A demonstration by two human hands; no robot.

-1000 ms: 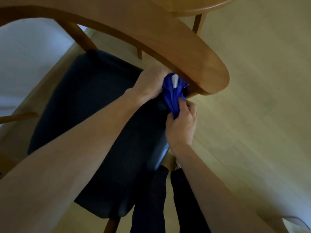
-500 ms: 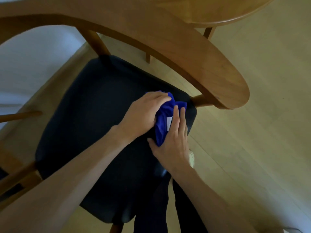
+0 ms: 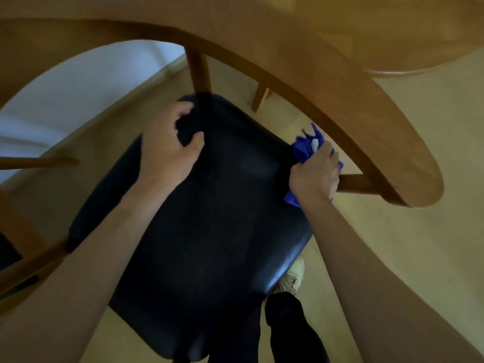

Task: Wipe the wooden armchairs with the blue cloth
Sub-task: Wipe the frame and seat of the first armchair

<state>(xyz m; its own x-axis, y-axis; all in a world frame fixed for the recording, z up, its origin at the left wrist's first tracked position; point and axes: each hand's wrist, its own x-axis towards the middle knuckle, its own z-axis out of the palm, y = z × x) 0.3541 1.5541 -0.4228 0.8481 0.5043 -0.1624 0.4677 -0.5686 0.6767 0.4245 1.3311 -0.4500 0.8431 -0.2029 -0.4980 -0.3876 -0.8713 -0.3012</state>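
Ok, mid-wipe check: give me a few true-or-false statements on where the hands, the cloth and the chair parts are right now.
1. The right hand grips the blue cloth. True.
2. The left hand also holds the cloth. False: it grips the far corner of the dark seat, with no cloth in it.
3. The cloth is at the seat's right edge, by the wooden post under the armrest. True.
4. The cloth lies spread flat on the middle of the seat. False: it is bunched in the right hand at the seat's edge.
5. A shoe shows on the floor by the seat's near right corner. True.
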